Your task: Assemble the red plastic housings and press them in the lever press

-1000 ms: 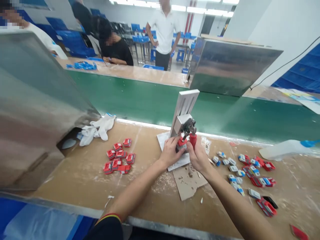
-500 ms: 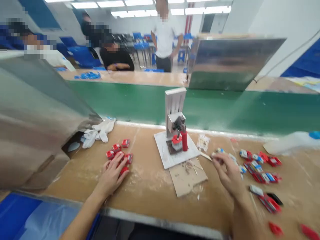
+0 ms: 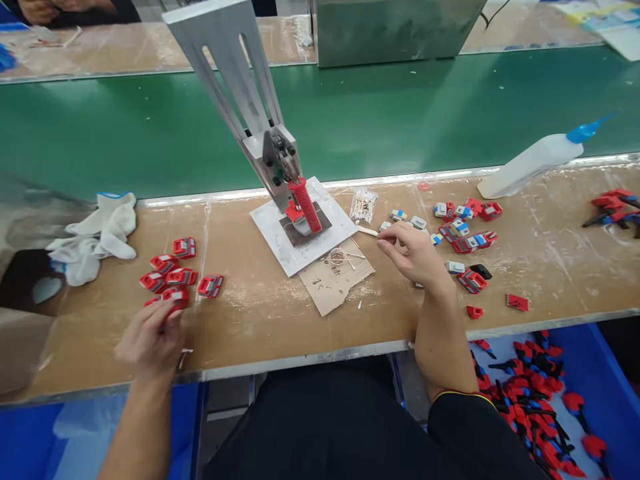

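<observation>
White cotton gloves (image 3: 95,233) lie crumpled at the far left of the tabletop (image 3: 260,313), out of the working lane. Just right of them sits a cluster of red clips (image 3: 175,273), gathered loosely so one can be taken without reaching far. My left hand (image 3: 150,337) hangs at the near edge of that cluster, fingers curled; something red shows at the fingertips, but motion blur keeps me from telling whether the grip has closed on a clip or only touches one. In the middle stands the small hand press (image 3: 280,167) on its white base plate (image 3: 300,230), its red-sleeved lever (image 3: 306,205) leaning down toward me and a red piece seated in the fixture beneath it, which suits a part waiting to be pressed. A torn cardboard scrap (image 3: 335,280) lies against the plate, catching small bits. Right of that, my right hand (image 3: 413,250) is pinched thumb to forefinger just beside a thin white stick; anything between the fingertips is too small to make out. Beyond it scatter blue-and-white pieces (image 3: 457,230) mixed with red ones. Further right a glue bottle (image 3: 535,160) lies tipped on its side, nozzle outward, and a blue bin (image 3: 600,373) below the edge holds finished red parts.
</observation>
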A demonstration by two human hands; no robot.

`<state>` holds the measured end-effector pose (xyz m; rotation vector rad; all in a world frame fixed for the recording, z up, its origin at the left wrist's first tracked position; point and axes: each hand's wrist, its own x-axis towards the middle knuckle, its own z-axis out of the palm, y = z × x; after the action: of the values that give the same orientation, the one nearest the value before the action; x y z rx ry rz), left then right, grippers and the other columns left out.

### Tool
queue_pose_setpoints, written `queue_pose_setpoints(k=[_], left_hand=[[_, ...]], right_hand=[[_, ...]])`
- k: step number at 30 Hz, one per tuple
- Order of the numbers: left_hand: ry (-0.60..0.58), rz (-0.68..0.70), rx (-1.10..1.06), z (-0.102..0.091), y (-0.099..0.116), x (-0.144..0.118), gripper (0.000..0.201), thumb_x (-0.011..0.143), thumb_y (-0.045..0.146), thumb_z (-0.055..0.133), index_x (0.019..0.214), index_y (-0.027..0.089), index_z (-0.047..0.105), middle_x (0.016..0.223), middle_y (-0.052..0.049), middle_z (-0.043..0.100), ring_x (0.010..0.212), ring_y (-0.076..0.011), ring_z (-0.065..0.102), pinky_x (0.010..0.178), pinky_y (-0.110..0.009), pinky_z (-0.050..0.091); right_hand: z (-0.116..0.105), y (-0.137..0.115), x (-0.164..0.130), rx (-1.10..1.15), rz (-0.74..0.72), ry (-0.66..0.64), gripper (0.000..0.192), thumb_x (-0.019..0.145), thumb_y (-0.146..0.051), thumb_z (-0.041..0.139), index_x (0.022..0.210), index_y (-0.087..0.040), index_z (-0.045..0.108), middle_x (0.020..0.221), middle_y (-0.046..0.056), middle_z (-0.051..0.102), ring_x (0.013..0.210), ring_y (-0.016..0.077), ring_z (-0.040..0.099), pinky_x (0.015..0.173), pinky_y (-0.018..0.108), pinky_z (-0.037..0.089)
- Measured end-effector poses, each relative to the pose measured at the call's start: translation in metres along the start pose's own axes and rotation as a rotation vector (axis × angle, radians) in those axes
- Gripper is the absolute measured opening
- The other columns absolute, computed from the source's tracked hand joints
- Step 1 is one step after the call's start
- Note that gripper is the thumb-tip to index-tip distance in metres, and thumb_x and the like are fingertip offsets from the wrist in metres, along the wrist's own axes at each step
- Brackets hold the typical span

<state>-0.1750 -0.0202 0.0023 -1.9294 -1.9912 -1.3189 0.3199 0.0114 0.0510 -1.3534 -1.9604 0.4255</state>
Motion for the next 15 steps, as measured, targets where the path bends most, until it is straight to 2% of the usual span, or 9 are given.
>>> queue_pose_setpoints(k=[2, 4, 5, 6, 7, 9, 11, 12, 15], left_hand=[[0.214, -0.163, -0.142, 0.003, 0.027, 0.002, 0.06, 0.085, 0.082, 0.06, 0.073, 0.024, 0.073, 0.066, -0.003, 0.072, 0.059, -0.0219, 0.065, 0.062, -0.039, 0.057], [0.326, -0.339, -0.463, 0.011, 0.062, 0.007, 0.068, 0.082, 0.087, 0.057, 0.069, 0.021, 0.066, 0.061, -0.002, 0.067, 0.052, -0.0199, 0.063, 0.046, -0.031, 0.048], [0.261, -0.448, -0.638, 0.017, 0.081, 0.011, 0.068, 0.08, 0.089, 0.058, 0.069, 0.021, 0.063, 0.059, -0.001, 0.065, 0.05, -0.0192, 0.062, 0.042, -0.028, 0.044], [0.027, -0.585, -0.79, 0.025, 0.099, 0.016, 0.066, 0.079, 0.087, 0.064, 0.072, 0.021, 0.063, 0.061, 0.0, 0.065, 0.052, -0.0188, 0.064, 0.04, -0.025, 0.042], [-0.103, -0.704, -0.908, 0.033, 0.115, 0.02, 0.065, 0.077, 0.085, 0.068, 0.07, 0.021, 0.061, 0.058, 0.0, 0.063, 0.049, -0.017, 0.061, 0.036, -0.022, 0.036], [-0.448, -0.863, -1.107, 0.052, 0.138, 0.03, 0.054, 0.077, 0.071, 0.078, 0.076, 0.02, 0.062, 0.067, -0.002, 0.067, 0.051, -0.015, 0.062, 0.037, -0.021, 0.036], [-0.727, -0.879, -1.269, 0.071, 0.151, 0.037, 0.041, 0.076, 0.054, 0.084, 0.089, 0.02, 0.065, 0.08, -0.004, 0.072, 0.062, -0.0162, 0.068, 0.045, -0.023, 0.047], [-0.816, -0.842, -1.319, 0.08, 0.154, 0.038, 0.04, 0.074, 0.045, 0.088, 0.096, 0.02, 0.065, 0.084, -0.004, 0.072, 0.066, -0.0167, 0.069, 0.05, -0.024, 0.051], [-0.897, -0.657, -1.315, 0.101, 0.154, 0.036, 0.047, 0.067, 0.025, 0.091, 0.103, 0.022, 0.061, 0.09, -0.001, 0.071, 0.072, -0.0147, 0.069, 0.061, -0.024, 0.055]], right_hand=[[-0.002, 0.003, -0.002, 0.011, -0.002, -0.064, 0.013, 0.099, -0.032, 0.064, 0.097, -0.021, 0.07, 0.091, 0.004, 0.071, 0.083, 0.0184, 0.064, 0.079, 0.033, 0.05], [0.004, 0.002, 0.0, 0.025, -0.024, -0.179, 0.016, 0.097, -0.037, 0.07, 0.103, -0.022, 0.072, 0.094, 0.005, 0.072, 0.085, 0.019, 0.064, 0.079, 0.032, 0.05], [0.009, 0.001, 0.002, 0.022, -0.038, -0.232, 0.018, 0.096, -0.038, 0.071, 0.104, -0.022, 0.072, 0.095, 0.005, 0.072, 0.087, 0.0195, 0.065, 0.079, 0.032, 0.05], [0.016, -0.001, 0.004, 0.014, -0.051, -0.272, 0.017, 0.096, -0.038, 0.071, 0.104, -0.023, 0.073, 0.095, 0.005, 0.072, 0.089, 0.0198, 0.065, 0.08, 0.032, 0.05], [0.023, -0.002, 0.006, 0.002, -0.064, -0.297, 0.015, 0.097, -0.036, 0.07, 0.102, -0.023, 0.074, 0.094, 0.004, 0.072, 0.09, 0.02, 0.065, 0.08, 0.033, 0.05], [0.036, -0.003, 0.009, -0.021, -0.093, -0.3, 0.012, 0.1, -0.031, 0.066, 0.096, -0.024, 0.074, 0.09, 0.004, 0.072, 0.088, 0.0196, 0.065, 0.08, 0.033, 0.049], [0.046, -0.004, 0.011, -0.038, -0.13, -0.254, 0.017, 0.102, -0.027, 0.062, 0.09, -0.024, 0.074, 0.086, 0.003, 0.073, 0.085, 0.0191, 0.065, 0.079, 0.032, 0.049], [0.05, -0.004, 0.011, -0.05, -0.149, -0.216, 0.019, 0.102, -0.026, 0.061, 0.09, -0.023, 0.074, 0.085, 0.004, 0.073, 0.085, 0.0192, 0.066, 0.079, 0.032, 0.05], [0.061, -0.007, 0.012, -0.096, -0.221, -0.085, 0.02, 0.103, -0.022, 0.059, 0.091, -0.022, 0.075, 0.086, 0.005, 0.076, 0.085, 0.0202, 0.067, 0.078, 0.033, 0.051]])
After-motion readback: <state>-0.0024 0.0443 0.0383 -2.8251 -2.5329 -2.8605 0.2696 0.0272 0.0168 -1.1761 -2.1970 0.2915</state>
